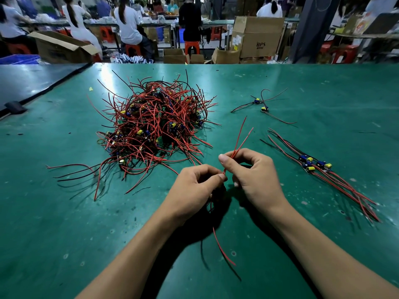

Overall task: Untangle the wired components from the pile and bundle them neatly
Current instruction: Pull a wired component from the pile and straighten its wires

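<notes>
Left hand point(194, 186) and right hand point(257, 178) are both curled on a few red wires point(238, 142), pinched between thumb and forefinger, the right further up. The tangled pile point(155, 126) is seen far left on the green table point(64, 212); a straightened bundle point(313, 165) is laid at right.

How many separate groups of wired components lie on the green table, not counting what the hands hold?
3: the big tangled pile left of centre, a loose pair far right, and a straightened set right of the right hand. None looks hidden.
</notes>
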Demonstrator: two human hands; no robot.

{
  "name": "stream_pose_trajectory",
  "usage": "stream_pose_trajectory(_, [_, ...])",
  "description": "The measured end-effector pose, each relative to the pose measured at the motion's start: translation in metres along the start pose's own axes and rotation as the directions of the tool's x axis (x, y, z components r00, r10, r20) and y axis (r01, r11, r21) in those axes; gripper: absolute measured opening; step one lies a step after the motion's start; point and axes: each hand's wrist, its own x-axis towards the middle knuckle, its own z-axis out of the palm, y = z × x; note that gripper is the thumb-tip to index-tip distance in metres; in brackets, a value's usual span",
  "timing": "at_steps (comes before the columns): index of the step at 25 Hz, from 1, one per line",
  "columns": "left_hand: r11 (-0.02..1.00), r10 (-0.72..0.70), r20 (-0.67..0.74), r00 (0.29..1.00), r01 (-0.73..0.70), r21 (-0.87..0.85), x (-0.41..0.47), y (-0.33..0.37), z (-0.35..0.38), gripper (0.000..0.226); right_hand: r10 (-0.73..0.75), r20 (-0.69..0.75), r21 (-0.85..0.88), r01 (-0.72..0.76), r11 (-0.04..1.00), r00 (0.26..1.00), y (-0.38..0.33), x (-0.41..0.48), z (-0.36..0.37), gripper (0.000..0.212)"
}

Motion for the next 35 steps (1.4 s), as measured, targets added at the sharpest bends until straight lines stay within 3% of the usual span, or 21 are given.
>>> stream_pose_trajectory(3, [1.000, 0.013, 0.018, 1.000, -0.013, -0.003, -0.001, 0.000, -0.001, 0.016, 0.154, 0.185, 0.187, -0.188, 0.964, 0.971, -0.002, -0.001, -0.001, 0.016])
stream_pose_trajectory(5, [0.999, 0.004, 0.059, 0.998, -0.001, -0.050, -0.002, 0.000, -0.003, 0.020, 0.229, 0.355, 0.292, -0.341, 0.894, 0.906, -0.001, -0.001, -0.002, 0.022])
stream_pose_trajectory(10, [0.987, -0.003, 0.181, 0.983, 0.032, -0.159, -0.004, 0.001, -0.008, 0.018, 0.264, 0.586, 0.276, -0.495, 0.824, 0.766, -0.002, 0.001, -0.010, 0.041])
stream_pose_trajectory(12, [0.985, -0.001, 0.183, 0.983, 0.033, -0.170, -0.004, 0.002, -0.007, 0.016, 0.248, 0.566, 0.303, -0.479, 0.824, 0.786, 0.000, 0.000, -0.008, 0.037])
stream_pose_trajectory(15, [0.985, -0.004, 0.142, 0.990, 0.029, -0.173, 0.000, 0.001, -0.007, 0.020, 0.204, 0.375, 0.354, -0.343, 0.870, 0.904, 0.002, -0.001, 0.002, 0.032])
stream_pose_trajectory(18, [0.988, -0.009, 0.118, 0.993, 0.027, -0.150, 0.002, 0.001, -0.005, 0.021, 0.069, 0.120, 0.116, -0.083, 0.990, 0.990, 0.004, 0.002, 0.005, 0.016])
stream_pose_trajectory(22, [0.997, -0.013, 0.121, 0.993, 0.023, -0.080, 0.002, 0.001, -0.004, 0.018, -0.066, 0.013, -0.120, 0.067, 0.990, 0.998, 0.009, 0.009, -0.003, 0.011])
stream_pose_trajectory(27, [1.000, -0.001, 0.109, 0.994, 0.002, -0.010, 0.002, 0.002, -0.002, 0.017, -0.134, -0.082, -0.317, 0.101, 0.943, 0.988, 0.014, 0.016, -0.008, 0.019])
stream_pose_trajectory(29, [1.000, 0.010, 0.087, 0.996, -0.010, 0.005, 0.002, 0.002, -0.003, 0.015, -0.036, -0.072, -0.222, 0.019, 0.975, 0.997, 0.018, 0.015, -0.004, 0.028])
stream_pose_trajectory(32, [1.000, 0.001, 0.034, 0.999, -0.001, 0.008, 0.003, -0.001, 0.000, 0.012, 0.203, 0.070, 0.168, -0.212, 0.963, 0.977, 0.012, 0.011, -0.003, 0.033])
stream_pose_trajectory(35, [1.000, 0.014, 0.012, 1.000, -0.014, 0.015, 0.003, -0.005, 0.001, 0.012, 0.236, 0.163, 0.264, -0.272, 0.925, 0.958, 0.009, 0.009, -0.004, 0.032])
